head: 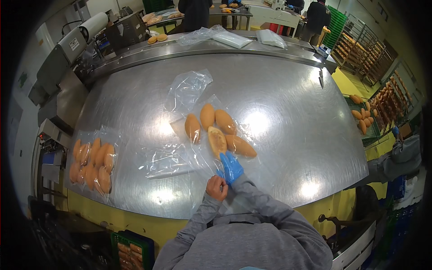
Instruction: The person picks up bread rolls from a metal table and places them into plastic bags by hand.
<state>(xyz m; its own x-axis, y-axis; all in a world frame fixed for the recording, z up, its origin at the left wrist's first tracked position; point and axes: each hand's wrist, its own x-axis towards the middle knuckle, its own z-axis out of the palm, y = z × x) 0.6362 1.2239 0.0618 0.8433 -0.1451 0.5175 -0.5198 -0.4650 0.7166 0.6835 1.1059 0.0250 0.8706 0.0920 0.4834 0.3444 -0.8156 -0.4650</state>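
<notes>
My right hand (232,169), in a blue glove, is inside the mouth of a clear plastic bag, its fingertips at the lower end of a bread roll (217,141) that lies with its pale, browned underside up. Several other oval rolls (225,121) fan out around it, in or under the clear film. Bare and curled, my left hand (217,188) is at the bag's near edge beside the gloved wrist; it seems to pinch the film. Flat empty bags (165,162) lie just left of the rolls.
A filled bag of rolls (92,162) lies on the steel table's left side. Another loose bag (189,86) sits beyond the rolls. A knife (321,79) is at the far right. Bag stacks (233,38) rest on the back ledge. A co-worker's arm (400,148) shows at right, near a rolls crate (371,130).
</notes>
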